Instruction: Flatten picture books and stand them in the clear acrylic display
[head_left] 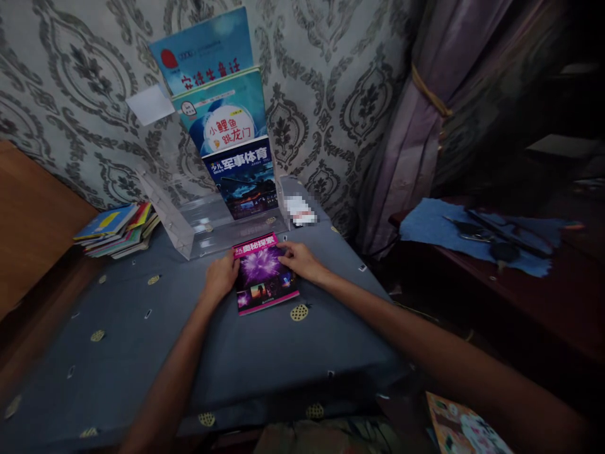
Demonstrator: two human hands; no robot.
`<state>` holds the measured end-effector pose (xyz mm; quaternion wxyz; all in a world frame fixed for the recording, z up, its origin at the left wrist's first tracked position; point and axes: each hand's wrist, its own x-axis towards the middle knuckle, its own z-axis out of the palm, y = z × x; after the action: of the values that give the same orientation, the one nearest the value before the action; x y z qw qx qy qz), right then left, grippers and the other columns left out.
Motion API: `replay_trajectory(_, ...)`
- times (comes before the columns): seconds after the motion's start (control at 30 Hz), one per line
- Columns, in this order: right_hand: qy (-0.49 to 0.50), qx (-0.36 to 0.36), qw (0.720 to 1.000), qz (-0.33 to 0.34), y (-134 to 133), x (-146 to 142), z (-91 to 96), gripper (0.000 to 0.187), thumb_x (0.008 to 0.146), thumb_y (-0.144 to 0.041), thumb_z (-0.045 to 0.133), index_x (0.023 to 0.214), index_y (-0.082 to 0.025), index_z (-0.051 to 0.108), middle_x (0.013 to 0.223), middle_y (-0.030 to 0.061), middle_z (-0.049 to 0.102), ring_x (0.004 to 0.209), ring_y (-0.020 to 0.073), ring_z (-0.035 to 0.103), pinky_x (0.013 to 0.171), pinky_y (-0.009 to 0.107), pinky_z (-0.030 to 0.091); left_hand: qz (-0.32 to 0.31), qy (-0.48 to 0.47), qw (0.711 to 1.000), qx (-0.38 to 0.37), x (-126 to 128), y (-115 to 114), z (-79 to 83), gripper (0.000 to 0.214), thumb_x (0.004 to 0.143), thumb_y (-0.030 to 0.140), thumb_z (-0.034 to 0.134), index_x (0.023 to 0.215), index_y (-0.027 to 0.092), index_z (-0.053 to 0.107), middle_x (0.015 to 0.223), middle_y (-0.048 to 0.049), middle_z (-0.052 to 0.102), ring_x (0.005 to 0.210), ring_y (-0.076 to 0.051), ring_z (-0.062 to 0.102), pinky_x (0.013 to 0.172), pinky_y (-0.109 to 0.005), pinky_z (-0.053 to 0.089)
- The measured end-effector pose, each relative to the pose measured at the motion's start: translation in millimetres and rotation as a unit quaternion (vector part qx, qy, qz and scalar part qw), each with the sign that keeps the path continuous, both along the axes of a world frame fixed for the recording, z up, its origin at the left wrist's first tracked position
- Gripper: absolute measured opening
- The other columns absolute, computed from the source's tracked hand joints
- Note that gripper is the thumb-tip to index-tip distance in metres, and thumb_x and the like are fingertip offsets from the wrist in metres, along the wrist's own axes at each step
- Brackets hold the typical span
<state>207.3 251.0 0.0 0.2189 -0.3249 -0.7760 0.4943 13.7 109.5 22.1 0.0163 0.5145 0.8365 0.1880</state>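
Note:
A pink-and-purple book (263, 277) with a firework picture on its cover is between my two hands, low over the grey-blue tablecloth. On its left edge, my left hand (222, 275) grips with the fingers partly hidden. My right hand (302, 260) pinches the upper right edge. Just behind stands a clear acrylic book rack (177, 233). Its right part holds a dark blue book (248, 186) in front, a teal book (227, 120) behind it and a taller light blue book (212, 47) at the back.
A stack of books (118, 230) lies at the table's left rear. Beside the rack is a small blurred item (301, 211). To the right, a dark red table (567, 309) bears a blue cloth (425, 227) with dark tools. An orange book (463, 425) shows at lower right.

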Motion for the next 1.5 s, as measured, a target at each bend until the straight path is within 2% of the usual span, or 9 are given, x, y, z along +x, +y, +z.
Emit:
replay_trajectory(0.17,-0.040,0.137,0.989,0.032,6,4,6.3,0.039,0.086,-0.015,0.065,0.125,-0.015,0.068,0.069,-0.0015,0.068,0.061,0.0143,0.060,0.066,0.026,0.048,0.027,0.101,0.994,-0.042,13,0,2.2,0.031,0.100,0.030,0.041,0.112,0.016,0.066,0.096,-0.0166,0.071,0.095,-0.031,0.069,0.083,-0.043,0.051)
replay_trajectory(0.27,-0.086,0.198,0.976,0.025,5,7,9.7,0.036,0.089,-0.018,0.063,0.125,-0.018,0.068,0.076,0.0020,0.071,0.069,0.0186,0.065,0.068,0.028,0.048,-0.019,0.170,0.985,0.002,9,2,-3.8,0.028,0.100,0.024,0.040,0.106,0.016,0.066,0.110,-0.0158,0.067,0.109,-0.028,0.063,0.092,-0.040,0.050)
replay_trajectory(0.4,-0.133,0.311,0.941,0.014,-5,1,15.2,0.024,0.095,-0.020,0.056,0.114,-0.018,0.071,0.101,0.0120,0.073,0.089,0.0262,0.068,0.076,0.034,0.051,-0.064,0.122,0.988,0.076,-4,5,-18.2,0.025,0.098,0.018,0.040,0.110,0.014,0.062,0.113,-0.0158,0.067,0.111,-0.027,0.061,0.100,-0.044,0.048)
replay_trajectory(0.5,-0.097,0.381,0.915,0.088,-13,-16,16.8,0.024,0.098,-0.018,0.050,0.108,-0.015,0.072,0.114,0.0157,0.070,0.108,0.0280,0.065,0.093,0.039,0.050,-0.074,0.103,0.988,0.089,-9,6,-26.7,0.027,0.099,0.018,0.041,0.117,0.015,0.060,0.123,-0.0154,0.066,0.118,-0.026,0.060,0.103,-0.043,0.047)
replay_trajectory(0.63,-0.072,0.413,0.891,0.175,-20,-45,13.5,0.029,0.099,-0.018,0.051,0.124,-0.011,0.066,0.138,0.0191,0.061,0.128,0.0275,0.057,0.112,0.044,0.041,-0.086,0.089,0.986,0.112,-10,7,-30.8,0.029,0.100,0.018,0.041,0.121,0.017,0.060,0.130,-0.0149,0.065,0.122,-0.026,0.060,0.105,-0.045,0.046)
replay_trajectory(0.83,-0.107,0.416,0.886,0.173,-19,-59,8.2,0.037,0.101,-0.026,0.052,0.133,-0.009,0.059,0.144,0.0200,0.057,0.136,0.0294,0.052,0.116,0.048,0.036,-0.093,0.085,0.987,0.102,-11,6,-28.7,0.030,0.100,0.021,0.040,0.121,0.015,0.061,0.130,-0.0171,0.066,0.122,-0.028,0.059,0.106,-0.049,0.046)
replay_trajectory(1.23,-0.059,0.346,0.932,0.087,22,-23,-4.6,0.032,0.097,-0.021,0.055,0.125,-0.012,0.067,0.139,0.0179,0.064,0.131,0.0288,0.058,0.113,0.048,0.040,-0.083,0.100,0.988,0.087,-10,5,-25.5,0.031,0.101,0.021,0.041,0.123,0.017,0.062,0.131,-0.0140,0.066,0.122,-0.027,0.058,0.106,-0.047,0.045)
replay_trajectory(1.37,0.021,0.274,0.957,0.097,38,-24,-13.1,0.029,0.095,-0.016,0.053,0.118,-0.015,0.071,0.131,0.0142,0.069,0.124,0.0251,0.064,0.108,0.045,0.046,-0.079,0.091,0.989,0.082,-10,5,-25.4,0.031,0.101,0.021,0.041,0.122,0.015,0.062,0.134,-0.0155,0.065,0.125,-0.027,0.057,0.107,-0.046,0.044)
replay_trajectory(1.5,0.074,0.186,0.975,0.098,51,-26,-18.4,0.034,0.095,-0.013,0.047,0.118,-0.016,0.072,0.128,0.0117,0.071,0.120,0.0210,0.066,0.107,0.040,0.048,-0.073,0.141,0.987,0.037,-2,2,-13.1,0.031,0.100,0.019,0.042,0.122,0.014,0.062,0.133,-0.0171,0.065,0.127,-0.031,0.054,0.106,-0.049,0.043)
